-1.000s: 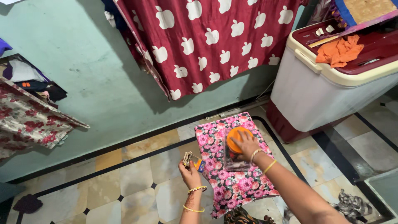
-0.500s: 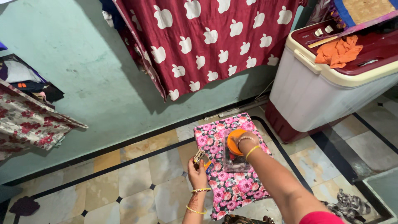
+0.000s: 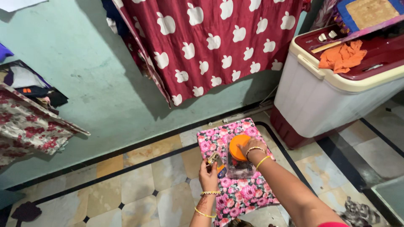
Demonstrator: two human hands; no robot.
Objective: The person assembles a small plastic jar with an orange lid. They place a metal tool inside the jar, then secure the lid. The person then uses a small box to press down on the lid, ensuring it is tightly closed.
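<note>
Right hand (image 3: 249, 150) now gripping orange-lidded jar (image 3: 238, 156), left hand (image 3: 209, 178) clutching small objects (image 3: 216, 162), floral cloth (image 3: 240, 191) beneath.

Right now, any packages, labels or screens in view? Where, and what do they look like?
Clear container with orange lid: on the floral cloth, under the right hand.
Small yellow-and-blue packet: in the left hand, beside the container.
No screens or signs visible.

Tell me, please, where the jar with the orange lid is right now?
In the head view, the jar stands low and right of centre on the pink flowered cloth, under the right hand on its orange lid, beside the left hand.
</note>
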